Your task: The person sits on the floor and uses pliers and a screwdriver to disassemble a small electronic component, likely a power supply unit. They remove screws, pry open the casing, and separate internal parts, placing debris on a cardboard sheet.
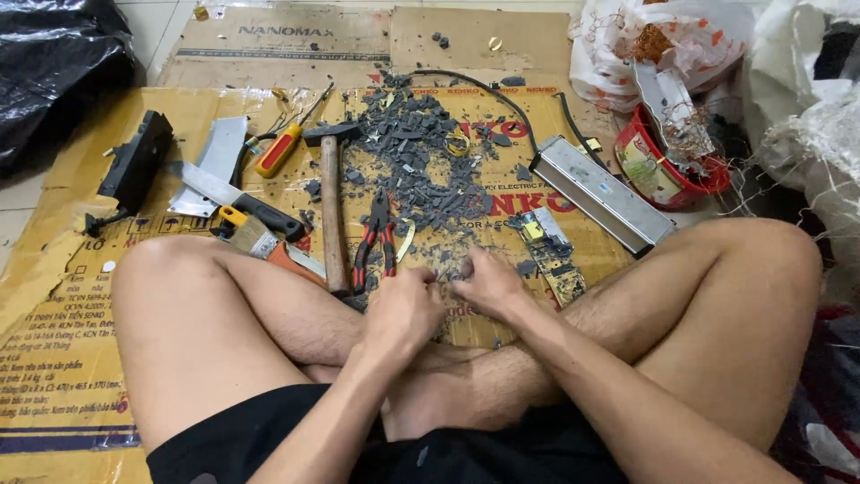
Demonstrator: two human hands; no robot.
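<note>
Dark grey fragments on cardboard

The heap of broken grey pieces (417,166) lies scattered mid-sheet, thinning toward the near edge where small bits meet both hands.

A single head-worn camera looks steeply down from the seated person's own eye level, facing forward over crossed legs onto flattened cardboard (81,296) on the floor. It sits close; the near edge cuts the lap, the far edge probably reaches floor tiles.
</note>
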